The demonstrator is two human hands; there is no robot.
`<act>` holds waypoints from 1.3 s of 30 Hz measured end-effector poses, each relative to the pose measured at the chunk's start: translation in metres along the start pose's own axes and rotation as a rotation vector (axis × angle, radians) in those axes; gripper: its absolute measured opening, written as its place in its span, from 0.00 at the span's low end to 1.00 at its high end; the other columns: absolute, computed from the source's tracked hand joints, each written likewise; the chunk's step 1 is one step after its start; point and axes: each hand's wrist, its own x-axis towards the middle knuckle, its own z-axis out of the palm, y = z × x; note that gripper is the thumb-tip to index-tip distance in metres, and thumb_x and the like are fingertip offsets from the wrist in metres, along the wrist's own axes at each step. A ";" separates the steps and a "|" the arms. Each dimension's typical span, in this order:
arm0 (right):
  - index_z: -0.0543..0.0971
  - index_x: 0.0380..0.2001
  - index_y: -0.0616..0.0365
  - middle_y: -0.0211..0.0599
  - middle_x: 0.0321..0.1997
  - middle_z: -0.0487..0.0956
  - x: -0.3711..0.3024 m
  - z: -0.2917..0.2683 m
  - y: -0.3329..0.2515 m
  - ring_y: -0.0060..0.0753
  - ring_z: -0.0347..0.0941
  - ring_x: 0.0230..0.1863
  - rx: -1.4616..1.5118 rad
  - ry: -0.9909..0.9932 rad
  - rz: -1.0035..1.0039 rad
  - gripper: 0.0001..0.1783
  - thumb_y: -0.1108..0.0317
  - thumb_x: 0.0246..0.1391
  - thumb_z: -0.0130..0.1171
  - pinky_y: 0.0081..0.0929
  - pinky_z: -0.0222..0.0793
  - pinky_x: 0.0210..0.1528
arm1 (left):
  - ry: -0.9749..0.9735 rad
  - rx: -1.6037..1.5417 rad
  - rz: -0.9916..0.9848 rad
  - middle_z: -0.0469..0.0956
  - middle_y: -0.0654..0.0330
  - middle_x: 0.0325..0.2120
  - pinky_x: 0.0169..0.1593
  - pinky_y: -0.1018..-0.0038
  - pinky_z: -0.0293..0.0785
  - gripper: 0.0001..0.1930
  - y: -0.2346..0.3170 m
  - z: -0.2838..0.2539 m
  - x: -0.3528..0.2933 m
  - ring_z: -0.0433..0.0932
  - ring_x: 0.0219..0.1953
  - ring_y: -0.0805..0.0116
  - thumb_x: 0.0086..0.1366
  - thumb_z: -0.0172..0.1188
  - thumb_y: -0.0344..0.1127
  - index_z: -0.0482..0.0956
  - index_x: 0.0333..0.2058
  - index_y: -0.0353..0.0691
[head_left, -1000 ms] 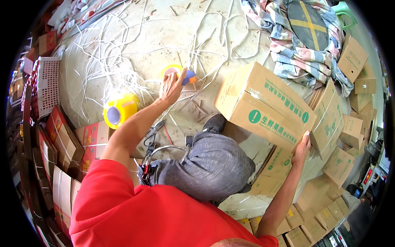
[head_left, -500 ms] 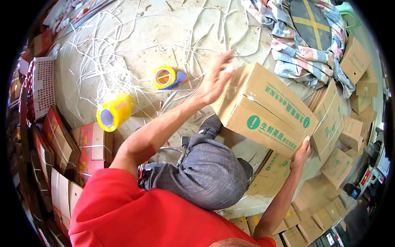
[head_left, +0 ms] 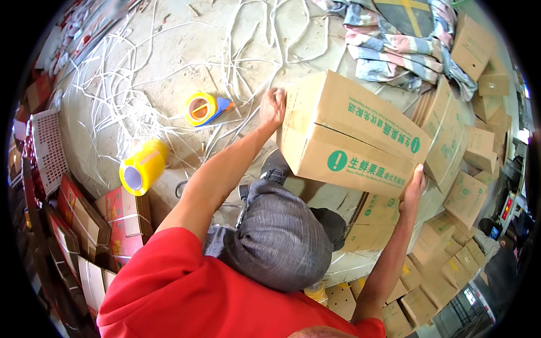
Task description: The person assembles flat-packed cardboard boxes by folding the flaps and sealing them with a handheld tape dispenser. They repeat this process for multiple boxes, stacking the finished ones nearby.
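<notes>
A long cardboard box (head_left: pixel 360 132) with green print lies tilted in front of me, its lengthwise flaps meeting in a seam on the upper face. My right hand (head_left: pixel 414 183) grips its near right corner, thumb on the printed side and the other fingers mostly hidden. At the box's left end is my left hand (head_left: pixel 273 107), its fingers curled in against the cardboard edge; whether they pinch anything is hidden. Left of that hand, a blue tape dispenser (head_left: pixel 217 111) with a yellow roll lies on the floor. A large roll of yellow tape (head_left: pixel 143 167) lies nearer to me.
Loose white strapping (head_left: pixel 121 73) tangles over the floor. Flattened red cartons (head_left: pixel 121 219) and a white plastic basket (head_left: pixel 49 146) stand at left. Flat cardboard sheets (head_left: pixel 448 135) lean right of the box. Many small cartons (head_left: pixel 420 304) fill the right side. Striped cloth (head_left: pixel 394 50) lies beyond.
My left hand has dropped from the box's far left corner to its left edge, and its fingers have curled. The right hand keeps its grip. The whole view has shifted slightly.
</notes>
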 end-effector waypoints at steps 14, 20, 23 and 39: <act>0.72 0.64 0.70 0.53 0.64 0.76 -0.042 -0.074 0.208 0.43 0.72 0.64 0.268 0.290 -0.094 0.31 0.52 0.76 0.46 0.42 0.65 0.67 | -0.819 -0.852 -0.083 0.82 0.55 0.49 0.55 0.68 0.77 0.21 0.255 -0.186 -0.059 0.81 0.49 0.67 0.73 0.61 0.36 0.74 0.59 0.31; 0.81 0.48 0.67 0.40 0.39 0.85 -0.209 -0.019 0.231 0.35 0.81 0.41 -0.073 0.233 -0.032 0.20 0.58 0.68 0.57 0.30 0.74 0.44 | -0.799 -0.366 0.704 0.80 0.58 0.33 0.40 0.73 0.73 0.12 0.355 -0.261 -0.102 0.74 0.34 0.73 0.71 0.65 0.32 0.78 0.48 0.32; 0.82 0.44 0.67 0.38 0.35 0.84 -0.297 -0.023 0.280 0.32 0.80 0.36 -0.119 0.397 0.037 0.20 0.57 0.67 0.58 0.29 0.74 0.42 | -0.669 -0.397 0.934 0.83 0.54 0.33 0.37 0.70 0.76 0.12 0.397 -0.286 -0.135 0.79 0.30 0.67 0.68 0.67 0.29 0.78 0.47 0.32; 0.73 0.61 0.74 0.50 0.51 0.84 -0.446 -0.015 0.274 0.38 0.83 0.51 0.432 0.639 0.342 0.24 0.65 0.71 0.52 0.34 0.76 0.52 | -0.494 -0.850 1.780 0.82 0.44 0.48 0.50 0.50 0.74 0.21 0.671 -0.113 -0.334 0.78 0.48 0.39 0.68 0.64 0.39 0.76 0.55 0.34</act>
